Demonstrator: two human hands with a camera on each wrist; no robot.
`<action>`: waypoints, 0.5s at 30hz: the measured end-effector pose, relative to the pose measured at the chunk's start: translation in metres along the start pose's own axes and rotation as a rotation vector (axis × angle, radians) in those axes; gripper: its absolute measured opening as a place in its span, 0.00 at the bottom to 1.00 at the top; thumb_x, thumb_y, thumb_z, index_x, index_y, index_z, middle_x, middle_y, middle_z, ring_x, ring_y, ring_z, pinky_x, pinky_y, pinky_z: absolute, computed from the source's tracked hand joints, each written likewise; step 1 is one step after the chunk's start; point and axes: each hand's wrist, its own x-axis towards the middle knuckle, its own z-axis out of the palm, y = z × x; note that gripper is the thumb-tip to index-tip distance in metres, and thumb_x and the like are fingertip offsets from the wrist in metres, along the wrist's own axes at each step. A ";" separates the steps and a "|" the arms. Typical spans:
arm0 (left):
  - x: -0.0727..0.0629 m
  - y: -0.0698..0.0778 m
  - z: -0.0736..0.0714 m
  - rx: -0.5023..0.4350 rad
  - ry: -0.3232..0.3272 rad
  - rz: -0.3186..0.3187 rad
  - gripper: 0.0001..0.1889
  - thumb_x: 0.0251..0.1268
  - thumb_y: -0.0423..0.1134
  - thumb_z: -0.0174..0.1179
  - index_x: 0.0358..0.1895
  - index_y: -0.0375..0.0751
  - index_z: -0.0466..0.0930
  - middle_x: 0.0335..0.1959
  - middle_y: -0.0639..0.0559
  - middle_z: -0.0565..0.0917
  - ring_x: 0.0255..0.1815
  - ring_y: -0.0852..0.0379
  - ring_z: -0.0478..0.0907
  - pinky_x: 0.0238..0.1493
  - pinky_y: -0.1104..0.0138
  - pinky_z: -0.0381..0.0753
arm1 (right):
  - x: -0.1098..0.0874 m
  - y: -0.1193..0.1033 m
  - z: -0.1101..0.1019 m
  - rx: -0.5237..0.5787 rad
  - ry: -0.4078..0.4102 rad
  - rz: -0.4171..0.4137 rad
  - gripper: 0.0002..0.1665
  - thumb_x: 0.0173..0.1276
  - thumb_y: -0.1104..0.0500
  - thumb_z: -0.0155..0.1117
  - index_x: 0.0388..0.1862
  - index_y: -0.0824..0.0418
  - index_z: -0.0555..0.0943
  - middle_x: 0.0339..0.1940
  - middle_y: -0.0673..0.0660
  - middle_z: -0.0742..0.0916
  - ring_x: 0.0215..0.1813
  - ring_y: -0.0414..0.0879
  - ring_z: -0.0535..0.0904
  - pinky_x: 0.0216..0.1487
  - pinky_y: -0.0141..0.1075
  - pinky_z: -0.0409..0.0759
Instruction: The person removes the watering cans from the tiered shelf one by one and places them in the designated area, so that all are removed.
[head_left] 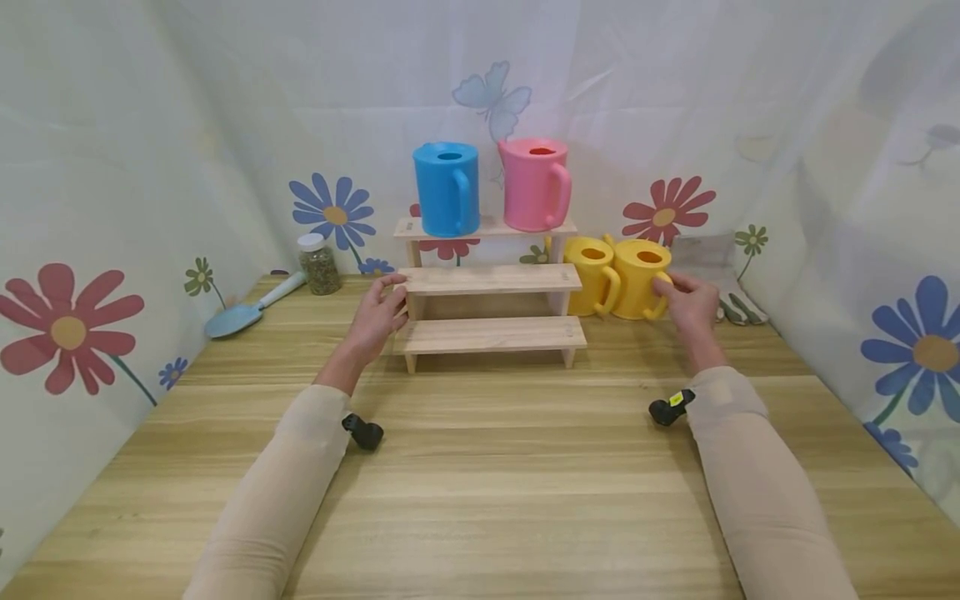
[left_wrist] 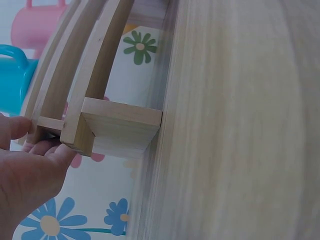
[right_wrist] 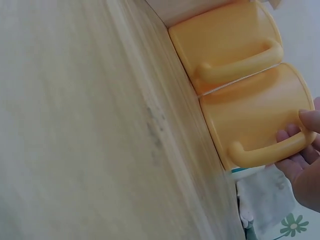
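A three-step wooden stand (head_left: 487, 280) is at the back of the table. My left hand (head_left: 372, 321) holds the left end of its middle step, thumb above and fingers beneath, as the left wrist view shows. On the top step are a blue watering can (head_left: 442, 198) and a pink watering can (head_left: 529, 196). Right of the stand, two yellow watering cans stand side by side on the table: a left one (head_left: 583, 279) and a right one (head_left: 632, 287). My right hand (head_left: 693, 310) grips the right one's handle (right_wrist: 270, 152), fingers curled through it.
At the back left, a glass jar (head_left: 322, 271) with a white lid stands near a light blue trowel (head_left: 236, 319). Grey-and-white gloves (head_left: 738, 307) lie behind my right hand. A flower-printed curtain (head_left: 360, 108) encloses the wooden table (head_left: 525, 483).
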 end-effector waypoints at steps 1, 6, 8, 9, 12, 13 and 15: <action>0.000 0.000 0.000 0.002 0.002 -0.002 0.22 0.83 0.42 0.44 0.72 0.40 0.59 0.77 0.35 0.57 0.78 0.44 0.55 0.73 0.51 0.61 | 0.000 0.000 0.001 -0.011 0.000 -0.002 0.31 0.67 0.47 0.70 0.65 0.59 0.81 0.55 0.56 0.85 0.51 0.42 0.80 0.58 0.37 0.80; 0.000 0.001 -0.001 0.008 -0.006 -0.002 0.24 0.83 0.43 0.45 0.76 0.43 0.60 0.78 0.37 0.56 0.78 0.43 0.54 0.73 0.52 0.61 | 0.000 0.001 0.002 -0.020 -0.006 -0.005 0.30 0.69 0.47 0.68 0.67 0.56 0.79 0.59 0.58 0.83 0.54 0.44 0.77 0.60 0.38 0.79; 0.000 0.001 -0.001 0.009 -0.018 -0.002 0.26 0.83 0.43 0.45 0.78 0.45 0.59 0.80 0.39 0.53 0.78 0.43 0.52 0.74 0.53 0.60 | 0.000 0.002 0.003 -0.012 -0.011 0.001 0.30 0.70 0.47 0.68 0.67 0.56 0.79 0.60 0.58 0.83 0.55 0.45 0.77 0.62 0.39 0.78; -0.001 0.001 -0.001 0.007 -0.024 -0.003 0.26 0.83 0.43 0.45 0.79 0.46 0.58 0.80 0.40 0.53 0.79 0.43 0.52 0.74 0.53 0.60 | 0.000 0.002 0.003 -0.009 -0.012 0.004 0.30 0.70 0.47 0.68 0.67 0.56 0.79 0.60 0.59 0.83 0.55 0.46 0.77 0.63 0.40 0.78; -0.002 0.002 -0.002 0.009 -0.039 -0.008 0.27 0.83 0.43 0.44 0.80 0.48 0.57 0.81 0.42 0.49 0.79 0.44 0.50 0.74 0.53 0.59 | 0.000 0.001 0.003 -0.013 -0.017 0.009 0.30 0.70 0.47 0.68 0.68 0.56 0.78 0.61 0.59 0.82 0.56 0.46 0.76 0.64 0.41 0.77; -0.003 0.002 -0.002 0.010 -0.040 -0.009 0.26 0.83 0.43 0.43 0.80 0.48 0.57 0.81 0.43 0.49 0.79 0.44 0.50 0.74 0.53 0.59 | 0.000 0.001 0.003 -0.018 -0.018 0.011 0.30 0.70 0.47 0.68 0.68 0.56 0.78 0.61 0.58 0.82 0.56 0.46 0.76 0.63 0.40 0.77; -0.003 0.002 -0.002 0.010 -0.041 -0.014 0.26 0.84 0.43 0.43 0.80 0.48 0.57 0.81 0.44 0.48 0.79 0.45 0.49 0.75 0.53 0.58 | 0.000 0.002 0.003 -0.024 -0.020 0.013 0.31 0.70 0.47 0.68 0.68 0.57 0.78 0.61 0.59 0.82 0.56 0.45 0.76 0.63 0.40 0.77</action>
